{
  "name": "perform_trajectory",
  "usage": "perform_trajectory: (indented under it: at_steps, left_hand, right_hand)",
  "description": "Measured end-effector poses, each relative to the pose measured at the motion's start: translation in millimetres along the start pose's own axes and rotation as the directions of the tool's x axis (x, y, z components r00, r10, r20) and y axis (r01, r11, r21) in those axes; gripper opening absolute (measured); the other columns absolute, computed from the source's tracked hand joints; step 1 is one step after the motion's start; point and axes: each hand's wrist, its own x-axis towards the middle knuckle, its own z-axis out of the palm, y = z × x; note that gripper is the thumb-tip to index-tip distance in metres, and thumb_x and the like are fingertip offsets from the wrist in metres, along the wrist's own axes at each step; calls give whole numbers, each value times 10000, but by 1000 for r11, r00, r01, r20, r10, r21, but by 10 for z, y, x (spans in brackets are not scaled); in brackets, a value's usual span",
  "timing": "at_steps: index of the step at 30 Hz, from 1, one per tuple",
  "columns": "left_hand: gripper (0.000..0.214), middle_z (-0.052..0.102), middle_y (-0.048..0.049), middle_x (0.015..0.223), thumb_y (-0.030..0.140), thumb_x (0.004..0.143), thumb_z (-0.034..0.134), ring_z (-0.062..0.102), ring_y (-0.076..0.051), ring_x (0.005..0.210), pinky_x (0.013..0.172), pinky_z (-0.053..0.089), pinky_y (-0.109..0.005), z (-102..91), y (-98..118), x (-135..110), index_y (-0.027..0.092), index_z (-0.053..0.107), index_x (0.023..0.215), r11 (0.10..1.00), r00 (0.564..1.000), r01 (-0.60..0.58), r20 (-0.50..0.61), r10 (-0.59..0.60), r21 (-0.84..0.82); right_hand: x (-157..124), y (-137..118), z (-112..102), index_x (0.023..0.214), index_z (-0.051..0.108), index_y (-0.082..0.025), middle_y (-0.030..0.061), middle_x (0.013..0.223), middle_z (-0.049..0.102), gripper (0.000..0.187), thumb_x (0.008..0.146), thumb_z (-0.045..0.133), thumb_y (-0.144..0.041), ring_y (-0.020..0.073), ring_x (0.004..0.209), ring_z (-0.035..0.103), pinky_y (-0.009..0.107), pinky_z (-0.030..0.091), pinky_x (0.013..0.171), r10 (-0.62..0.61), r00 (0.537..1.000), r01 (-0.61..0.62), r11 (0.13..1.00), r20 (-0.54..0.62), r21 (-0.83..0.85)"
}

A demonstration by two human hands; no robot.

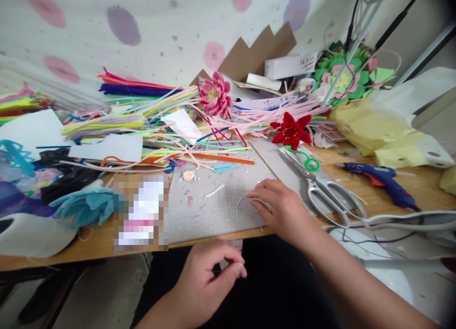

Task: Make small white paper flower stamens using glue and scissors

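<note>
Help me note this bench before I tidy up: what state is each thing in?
Left hand: curled, nothing visibly held
Right hand: bent, fingertips at white strand
White strand: slightly curved
Scissors: lying down, handles apart
Glue gun: on its side
Red flower: petals spread
Pink flower: petals spread
Mat: flat, littered

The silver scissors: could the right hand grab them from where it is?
Likely yes: the scissors lie close beside the right hand, with nothing visible standing between them.

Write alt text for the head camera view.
A person's right hand is at a thin pale strand over a gray cutting mat; the curled left hand is nearer the camera. Scissors, a blue glue gun, a red flower and colorful fuzzy stems lie about.
</note>
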Motion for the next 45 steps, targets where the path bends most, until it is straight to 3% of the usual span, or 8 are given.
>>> perform_trajectory:
  at_steps: [5,10,16,27,31,34,39,45]
  left_hand:
    - [139,713,-20,704,154,838,560,655,-143,657,646,515,-259,-37,-48,-35,190,684,786,884,940,213,-160,-302,-416]
    - [75,708,-21,674,195,823,617,653,-153,654,690,523,-299,-29,-33,20,161,675,790,609,904,175,-119,-410,-774]
    - [128,659,-6,550,202,770,667,582,-104,524,540,457,-217,-80,146,82,139,636,662,481,893,181,-61,-445,-858]
    - [175,570,30,490,231,806,622,498,-81,481,539,403,-216,-39,88,47,154,564,659,440,865,223,-31,-501,-870]
    - [106,595,18,614,256,844,566,548,-111,569,582,437,-242,-145,25,11,175,572,775,732,884,204,-199,-423,-650]
    - [42,606,-1,753,216,820,576,587,-154,719,681,458,-281,-323,-66,46,202,551,851,980,871,154,-451,-194,-123]
    - [101,623,-61,910,169,828,529,583,-234,894,794,444,-361,-625,-194,372,203,615,869,763,940,178,-337,55,621]
    - [129,627,-112,952,182,786,600,565,-289,936,842,424,-422,-549,-239,728,180,679,888,596,974,212,-218,-62,774]
  right_hand:
    - [-68,-352,108,931,680,-189,36,810,661,151,845,585,-110,136,767,614,263,509,690,-36,997,1,907,75,420]
    - [-148,-559,202,902,693,-201,11,744,671,161,849,572,-108,122,725,633,252,517,665,55,996,-89,805,77,587]
    - [-88,-595,196,827,672,-182,12,739,658,99,818,607,-109,115,685,625,244,512,628,81,994,-108,755,70,647]
    - [-148,-581,258,787,565,-192,27,731,622,170,882,471,-88,128,687,586,241,477,613,-172,985,155,896,4,415]
    - [-159,-447,186,818,561,-201,30,746,625,133,871,499,-95,144,704,593,254,479,621,-179,984,175,936,-18,305]
    - [-157,-241,67,843,561,-210,29,750,633,106,859,536,-108,156,703,610,269,490,640,-120,981,147,973,-152,178]
    - [-158,42,-56,835,571,-210,18,723,617,73,843,571,-137,151,649,603,271,482,611,-38,950,42,999,-310,5]
    - [-192,173,24,858,577,-202,30,752,615,82,846,559,-123,166,699,608,299,490,665,-63,948,63,998,-312,-9]
